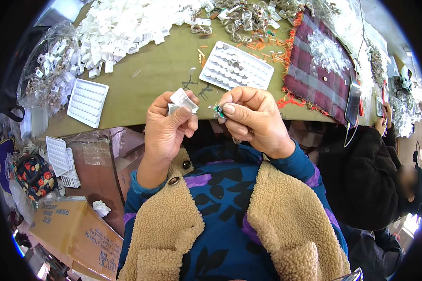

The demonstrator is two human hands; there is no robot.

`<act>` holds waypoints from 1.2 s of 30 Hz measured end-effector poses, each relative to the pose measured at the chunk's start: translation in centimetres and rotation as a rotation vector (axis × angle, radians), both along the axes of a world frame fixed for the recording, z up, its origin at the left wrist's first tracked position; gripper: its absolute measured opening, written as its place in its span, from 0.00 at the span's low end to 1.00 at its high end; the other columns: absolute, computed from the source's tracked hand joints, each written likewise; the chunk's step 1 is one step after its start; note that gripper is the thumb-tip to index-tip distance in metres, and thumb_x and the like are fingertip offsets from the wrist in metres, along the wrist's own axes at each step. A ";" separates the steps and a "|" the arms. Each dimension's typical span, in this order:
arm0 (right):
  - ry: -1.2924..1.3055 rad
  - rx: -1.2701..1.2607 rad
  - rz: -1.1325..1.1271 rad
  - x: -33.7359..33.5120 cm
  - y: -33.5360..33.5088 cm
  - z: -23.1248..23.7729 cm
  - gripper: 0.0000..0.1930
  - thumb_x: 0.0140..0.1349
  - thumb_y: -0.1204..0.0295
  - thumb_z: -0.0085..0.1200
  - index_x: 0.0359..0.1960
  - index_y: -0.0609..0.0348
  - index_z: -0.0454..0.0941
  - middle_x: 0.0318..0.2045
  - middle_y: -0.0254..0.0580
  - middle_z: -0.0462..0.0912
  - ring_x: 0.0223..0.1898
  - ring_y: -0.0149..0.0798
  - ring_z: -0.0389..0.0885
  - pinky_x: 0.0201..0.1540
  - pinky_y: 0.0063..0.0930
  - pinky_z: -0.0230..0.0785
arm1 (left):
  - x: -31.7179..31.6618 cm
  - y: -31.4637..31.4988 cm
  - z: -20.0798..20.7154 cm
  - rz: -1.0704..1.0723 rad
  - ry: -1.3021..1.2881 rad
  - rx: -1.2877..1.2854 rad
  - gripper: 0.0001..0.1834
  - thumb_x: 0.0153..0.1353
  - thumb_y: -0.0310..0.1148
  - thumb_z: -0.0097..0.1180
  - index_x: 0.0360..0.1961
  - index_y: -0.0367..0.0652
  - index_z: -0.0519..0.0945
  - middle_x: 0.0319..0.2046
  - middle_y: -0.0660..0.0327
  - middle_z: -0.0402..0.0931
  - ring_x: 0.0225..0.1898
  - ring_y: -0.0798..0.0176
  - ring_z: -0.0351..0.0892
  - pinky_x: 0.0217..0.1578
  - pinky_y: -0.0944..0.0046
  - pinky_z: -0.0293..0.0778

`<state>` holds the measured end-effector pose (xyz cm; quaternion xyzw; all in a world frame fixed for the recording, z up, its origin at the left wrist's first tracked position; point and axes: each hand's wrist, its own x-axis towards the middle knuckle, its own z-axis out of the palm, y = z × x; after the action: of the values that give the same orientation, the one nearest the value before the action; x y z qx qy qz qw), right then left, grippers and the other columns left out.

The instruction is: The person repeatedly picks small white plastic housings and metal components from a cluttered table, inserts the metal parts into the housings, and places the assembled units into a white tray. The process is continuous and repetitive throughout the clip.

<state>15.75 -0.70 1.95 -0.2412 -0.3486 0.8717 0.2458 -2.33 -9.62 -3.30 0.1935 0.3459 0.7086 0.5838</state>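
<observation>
A small white plastic casing (184,99) is pinched between the thumb and fingers of my left hand (169,122), just above the table's near edge. Opposite it, my right hand (255,119) grips a tiny green circuit board (218,111) between thumb and forefinger. A short gap separates the two parts. Below the right fingers, a bit of something dangles, too small to make out. Beyond my right hand lies a white tray (210,62) with rows of round cells, some holding small dark pieces.
The green table (145,89) bears a heap of white casings (122,35), bundled cables (244,21) and orange strips (262,45). A second tray (87,103) lies left; plaid cloth (309,70) and a phone (353,105) right. A cardboard box (70,229) stands lower left; another person (365,178) sits right.
</observation>
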 end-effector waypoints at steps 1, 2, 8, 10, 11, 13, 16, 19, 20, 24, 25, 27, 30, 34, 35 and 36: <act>-0.029 0.032 -0.012 -0.1 -0.3 0.2 0.06 0.67 0.75 0.56 0.39 0.67 0.77 0.26 0.36 0.78 0.19 0.20 0.66 0.17 0.15 0.54 | 0.0 0.0 -0.2 -0.008 -0.046 0.013 0.16 0.58 0.31 0.67 0.44 0.35 0.79 0.36 0.52 0.82 0.23 0.67 0.79 0.18 0.73 0.72; -0.053 0.060 -0.021 -0.6 -0.5 0.1 0.06 0.68 0.74 0.56 0.39 0.66 0.77 0.26 0.36 0.77 0.20 0.20 0.67 0.18 0.15 0.54 | 0.0 0.0 -0.4 -0.017 -0.093 0.031 0.15 0.58 0.31 0.68 0.43 0.35 0.79 0.35 0.53 0.82 0.23 0.67 0.79 0.17 0.73 0.72; -0.172 0.334 -0.160 -2.6 -2.1 -0.3 0.05 0.69 0.77 0.53 0.40 0.68 0.74 0.29 0.34 0.78 0.28 0.23 0.75 0.30 0.17 0.69 | 1.1 -0.2 -0.8 0.044 -0.047 0.055 0.14 0.60 0.29 0.65 0.45 0.35 0.79 0.35 0.53 0.82 0.26 0.64 0.82 0.21 0.71 0.77; -0.225 0.361 -0.159 -2.7 -2.2 -0.3 0.05 0.69 0.78 0.52 0.40 0.69 0.74 0.31 0.35 0.79 0.31 0.24 0.77 0.35 0.19 0.72 | 1.2 -0.4 -0.5 0.052 -0.076 0.034 0.13 0.62 0.28 0.62 0.46 0.34 0.79 0.36 0.52 0.82 0.29 0.62 0.83 0.24 0.69 0.81; -0.248 0.364 -0.163 -2.7 -2.2 -0.3 0.05 0.68 0.78 0.52 0.39 0.70 0.74 0.31 0.36 0.79 0.31 0.24 0.77 0.35 0.19 0.72 | 1.2 -0.4 -0.4 0.067 -0.089 0.014 0.12 0.63 0.27 0.61 0.47 0.33 0.79 0.36 0.51 0.83 0.31 0.61 0.84 0.26 0.67 0.83; -0.301 0.366 -0.166 -2.8 -2.0 -0.4 0.05 0.68 0.78 0.53 0.39 0.70 0.75 0.31 0.37 0.80 0.32 0.24 0.77 0.35 0.19 0.72 | 1.2 -0.4 -0.3 0.028 -0.082 0.031 0.12 0.65 0.26 0.58 0.48 0.33 0.79 0.37 0.51 0.83 0.33 0.60 0.85 0.30 0.66 0.85; -0.357 0.350 -0.172 -2.9 -1.8 -0.7 0.05 0.67 0.79 0.54 0.38 0.71 0.76 0.31 0.38 0.82 0.32 0.23 0.77 0.35 0.19 0.72 | 1.0 -0.2 -0.3 -0.008 -0.094 0.031 0.12 0.65 0.25 0.57 0.49 0.33 0.79 0.38 0.51 0.83 0.36 0.60 0.85 0.35 0.64 0.86; -0.369 0.369 -0.203 -3.0 -2.0 -1.1 0.05 0.65 0.79 0.55 0.38 0.71 0.77 0.31 0.39 0.82 0.33 0.24 0.77 0.34 0.20 0.71 | 1.2 -0.2 -0.4 -0.002 -0.144 0.010 0.12 0.65 0.24 0.57 0.49 0.33 0.79 0.39 0.51 0.83 0.37 0.61 0.85 0.37 0.65 0.86; -0.393 0.416 -0.218 -3.0 -2.1 -1.2 0.05 0.64 0.80 0.57 0.38 0.70 0.78 0.30 0.40 0.82 0.32 0.26 0.78 0.34 0.21 0.72 | 1.2 -0.3 -0.4 0.003 -0.167 0.012 0.12 0.65 0.24 0.57 0.49 0.33 0.79 0.39 0.51 0.83 0.38 0.61 0.85 0.37 0.65 0.86; -0.416 1.168 -0.342 -2.9 -1.8 -1.6 0.07 0.57 0.81 0.61 0.37 0.67 0.79 0.28 0.44 0.78 0.30 0.37 0.80 0.33 0.24 0.72 | 1.2 -0.5 -0.2 0.030 -0.199 -0.028 0.12 0.65 0.24 0.58 0.49 0.33 0.79 0.40 0.51 0.83 0.38 0.61 0.85 0.37 0.65 0.86; -0.356 1.211 -0.344 -2.9 -1.8 -1.7 0.09 0.53 0.81 0.63 0.36 0.65 0.80 0.29 0.47 0.76 0.29 0.45 0.79 0.32 0.27 0.73 | 1.2 -0.5 -0.2 0.024 -0.225 -0.031 0.12 0.64 0.23 0.58 0.49 0.33 0.79 0.40 0.51 0.83 0.39 0.61 0.85 0.38 0.65 0.85; -0.366 1.279 -0.331 -3.0 -1.8 -1.9 0.10 0.53 0.81 0.63 0.37 0.65 0.80 0.31 0.47 0.76 0.29 0.44 0.79 0.31 0.30 0.73 | 1.0 -0.5 -0.1 0.020 -0.251 -0.026 0.12 0.64 0.23 0.58 0.49 0.34 0.79 0.41 0.51 0.83 0.39 0.61 0.85 0.40 0.64 0.85; -0.394 1.427 -0.373 -3.3 -1.9 -2.3 0.12 0.50 0.79 0.65 0.38 0.65 0.80 0.33 0.45 0.76 0.29 0.45 0.78 0.30 0.34 0.73 | 1.0 -0.3 -0.1 0.037 -0.237 -0.017 0.12 0.64 0.23 0.59 0.49 0.33 0.79 0.41 0.52 0.83 0.39 0.61 0.85 0.42 0.63 0.84; -0.396 1.624 -0.440 -3.3 -1.2 -3.1 0.14 0.47 0.78 0.64 0.37 0.66 0.80 0.32 0.44 0.75 0.29 0.44 0.78 0.29 0.33 0.73 | 1.3 -0.3 0.0 0.056 -0.154 -0.034 0.12 0.63 0.23 0.60 0.48 0.32 0.79 0.40 0.53 0.83 0.40 0.63 0.84 0.44 0.64 0.83; -0.399 1.659 -0.434 -3.1 -1.0 -3.2 0.14 0.46 0.77 0.64 0.36 0.66 0.80 0.32 0.43 0.75 0.28 0.43 0.78 0.29 0.33 0.73 | 1.4 -0.4 0.0 0.051 -0.129 -0.029 0.12 0.63 0.23 0.60 0.47 0.32 0.79 0.40 0.54 0.83 0.40 0.63 0.84 0.44 0.64 0.83; -0.383 1.668 -0.404 -2.9 -0.9 -3.3 0.14 0.46 0.77 0.64 0.36 0.66 0.80 0.31 0.43 0.75 0.29 0.43 0.78 0.29 0.33 0.72 | 1.3 -0.3 0.1 0.036 -0.100 -0.040 0.12 0.62 0.23 0.61 0.47 0.32 0.79 0.39 0.54 0.83 0.38 0.65 0.84 0.43 0.65 0.82</act>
<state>12.82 -1.57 -1.33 -0.1824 -0.8577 0.2173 0.4288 -0.98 -9.94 -3.23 0.1400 0.3337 0.7206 0.5914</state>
